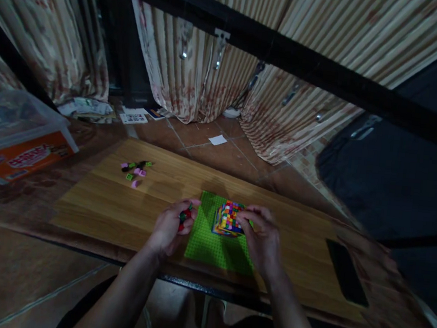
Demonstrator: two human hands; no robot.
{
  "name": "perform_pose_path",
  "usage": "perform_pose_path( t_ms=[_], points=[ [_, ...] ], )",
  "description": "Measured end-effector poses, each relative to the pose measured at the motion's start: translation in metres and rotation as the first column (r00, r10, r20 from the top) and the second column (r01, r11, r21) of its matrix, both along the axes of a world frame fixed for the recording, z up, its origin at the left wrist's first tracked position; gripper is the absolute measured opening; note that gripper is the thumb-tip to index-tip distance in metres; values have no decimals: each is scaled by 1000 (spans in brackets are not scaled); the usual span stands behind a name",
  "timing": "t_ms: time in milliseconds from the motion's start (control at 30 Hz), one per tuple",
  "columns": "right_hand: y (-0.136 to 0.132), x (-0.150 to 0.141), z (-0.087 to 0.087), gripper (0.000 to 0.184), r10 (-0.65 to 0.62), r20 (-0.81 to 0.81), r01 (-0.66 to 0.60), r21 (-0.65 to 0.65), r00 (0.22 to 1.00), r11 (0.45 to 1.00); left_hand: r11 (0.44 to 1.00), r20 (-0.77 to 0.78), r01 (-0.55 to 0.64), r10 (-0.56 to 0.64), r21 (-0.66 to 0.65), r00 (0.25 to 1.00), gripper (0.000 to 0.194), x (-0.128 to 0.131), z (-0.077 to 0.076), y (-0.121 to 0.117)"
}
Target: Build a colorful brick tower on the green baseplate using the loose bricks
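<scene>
A block of many-coloured toy bricks (229,216) stands on a green studded baseplate (205,245). My right hand (263,235) is at the right side of the block, thumb and fingers pinched together at its top edge; whatever lies between the fingertips is hidden. Left of the baseplate, my left hand (174,224) is cupped, its fingers curled around several small red and green bricks (185,216).
Loose pink, green and black bricks (136,171) lie on the wooden board (99,199) at the left. A dark flat rectangular object (347,272) rests at the right. Beyond stand a plastic bin (24,135) and hanging curtains (196,69).
</scene>
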State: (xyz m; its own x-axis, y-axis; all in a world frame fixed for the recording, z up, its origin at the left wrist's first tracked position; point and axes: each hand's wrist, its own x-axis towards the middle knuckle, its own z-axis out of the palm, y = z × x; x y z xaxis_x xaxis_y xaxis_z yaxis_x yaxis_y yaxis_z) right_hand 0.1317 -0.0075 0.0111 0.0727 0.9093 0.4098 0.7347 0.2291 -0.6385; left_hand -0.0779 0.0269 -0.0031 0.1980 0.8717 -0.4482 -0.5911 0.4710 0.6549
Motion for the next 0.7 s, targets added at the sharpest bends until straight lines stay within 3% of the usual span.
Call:
perform_pose_path(
  t_ms=[333, 700],
  points=[
    [2, 5, -12, 9, -70, -232, 60, -51, 970, 997, 1000, -22, 23, -22, 15, 1000, 23, 2, -3, -2],
    [5, 2, -15, 7, -142, -348, 100, -137, 927, 985, 1000, -10, 30, -30, 6, 999, 23, 9, -2, -2]
  ],
)
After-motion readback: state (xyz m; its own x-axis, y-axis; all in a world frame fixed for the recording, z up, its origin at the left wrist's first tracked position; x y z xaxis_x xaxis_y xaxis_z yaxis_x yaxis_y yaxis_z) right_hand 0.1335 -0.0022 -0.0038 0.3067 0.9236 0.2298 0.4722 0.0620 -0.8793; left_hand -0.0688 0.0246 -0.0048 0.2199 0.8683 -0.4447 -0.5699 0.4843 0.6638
